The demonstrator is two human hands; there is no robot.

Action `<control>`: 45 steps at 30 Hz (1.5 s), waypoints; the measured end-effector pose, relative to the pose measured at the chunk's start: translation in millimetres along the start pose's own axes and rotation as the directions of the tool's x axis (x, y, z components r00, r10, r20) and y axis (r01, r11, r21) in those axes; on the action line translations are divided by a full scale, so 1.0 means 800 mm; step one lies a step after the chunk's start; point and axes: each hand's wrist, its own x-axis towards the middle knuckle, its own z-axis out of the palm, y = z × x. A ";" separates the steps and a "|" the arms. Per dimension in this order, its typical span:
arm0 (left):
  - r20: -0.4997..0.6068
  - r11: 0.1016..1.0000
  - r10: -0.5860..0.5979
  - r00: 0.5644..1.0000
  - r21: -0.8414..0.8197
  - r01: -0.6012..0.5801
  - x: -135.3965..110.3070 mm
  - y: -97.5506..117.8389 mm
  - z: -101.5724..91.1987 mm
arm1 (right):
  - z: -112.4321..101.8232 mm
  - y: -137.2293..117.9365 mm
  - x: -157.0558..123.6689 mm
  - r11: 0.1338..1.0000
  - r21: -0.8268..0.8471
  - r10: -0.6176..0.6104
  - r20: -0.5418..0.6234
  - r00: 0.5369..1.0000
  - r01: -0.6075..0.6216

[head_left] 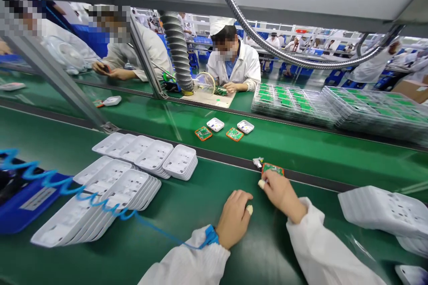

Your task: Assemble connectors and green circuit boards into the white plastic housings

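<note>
My right hand [282,193] reaches forward to a green circuit board in an orange frame [272,168] at the near edge of the conveyor belt; its fingers curl over the board's near side, a finger cot on one fingertip. A small white connector part [257,162] lies just left of the board. My left hand [233,220] rests on the green mat with its fingers curled loosely under, holding nothing I can see; a blue wrist strap [210,235] with a coiled blue cord [83,196] runs off to the left.
Fanned stacks of white plastic covers [147,156] lie to the left, with a blue tray [23,205] beyond. On the belt sit two more framed boards [203,133] and two white housings [215,124]. Clear trays [384,213] lie right. Other workers sit across the belt.
</note>
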 end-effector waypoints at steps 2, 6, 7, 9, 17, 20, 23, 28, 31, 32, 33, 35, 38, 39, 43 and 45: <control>-0.028 0.999 -0.010 1.000 -0.047 0.009 -0.001 -0.003 -0.001 | 0.011 -0.047 -0.043 0.998 0.023 -0.065 0.035 0.997 0.064; -0.035 0.994 0.005 0.999 -0.107 -0.009 -0.002 -0.011 -0.002 | 0.014 -0.082 -0.092 0.990 0.075 -0.126 0.069 0.990 0.121; -0.033 0.994 0.012 0.999 -0.105 -0.015 -0.002 -0.012 -0.002 | 0.011 -0.078 -0.091 0.987 0.096 -0.135 0.051 0.990 0.129; -0.044 0.997 0.017 0.999 -0.075 -0.020 -0.003 -0.011 -0.003 | 0.004 -0.060 -0.076 0.987 0.110 -0.111 -0.038 0.993 0.115; -0.005 0.981 0.032 0.999 0.191 -0.030 -0.021 0.009 -0.008 | 0.023 -0.035 -0.056 0.983 -0.184 -0.017 -0.064 0.998 0.005; -0.011 0.976 -0.001 1.000 0.216 0.003 -0.018 0.003 -0.010 | 0.020 -0.046 -0.092 0.989 -0.147 0.006 0.050 0.999 0.001; -0.055 0.981 -0.030 0.998 0.192 0.040 -0.009 -0.008 -0.018 | 0.010 -0.041 -0.100 0.997 -0.074 0.019 -0.020 1.000 -0.021; -0.210 0.965 -0.128 0.969 0.197 0.170 -0.006 -0.020 -0.054 | 0.022 -0.017 -0.047 0.997 -0.073 -0.026 -0.251 0.968 0.007; -0.110 0.945 -0.175 0.978 0.262 0.198 -0.020 -0.018 -0.071 | 0.038 -0.015 -0.016 0.995 -0.102 -0.046 -0.232 0.972 0.023; -0.040 0.937 -0.175 0.984 0.300 0.179 -0.026 -0.016 -0.072 | 0.042 -0.017 -0.009 0.994 -0.108 -0.041 -0.221 0.974 0.017; 0.025 0.927 -0.171 0.985 0.344 0.152 -0.032 -0.014 -0.072 | 0.045 -0.020 -0.005 0.994 -0.108 -0.034 -0.212 0.977 0.011; 0.109 0.900 -0.156 0.982 0.425 0.096 -0.041 -0.010 -0.069 | 0.047 -0.026 -0.007 0.996 -0.084 -0.030 -0.198 0.980 0.014; 0.137 0.867 -0.156 0.978 0.494 0.069 -0.043 -0.011 -0.063 | 0.045 -0.038 -0.032 0.998 -0.003 -0.061 -0.159 0.985 0.062; 0.130 0.860 -0.166 0.977 0.504 0.080 -0.042 -0.013 -0.062 | 0.044 -0.043 -0.045 0.996 0.022 -0.079 -0.135 0.988 0.083; 0.016 0.843 -0.208 0.978 0.510 0.171 -0.034 -0.023 -0.070 | 0.032 -0.059 -0.104 0.989 0.093 -0.118 0.014 0.993 0.116; -0.054 0.825 -0.236 0.970 0.516 0.229 -0.032 -0.025 -0.078 | 0.023 -0.061 -0.123 0.987 0.141 -0.087 0.031 0.996 0.082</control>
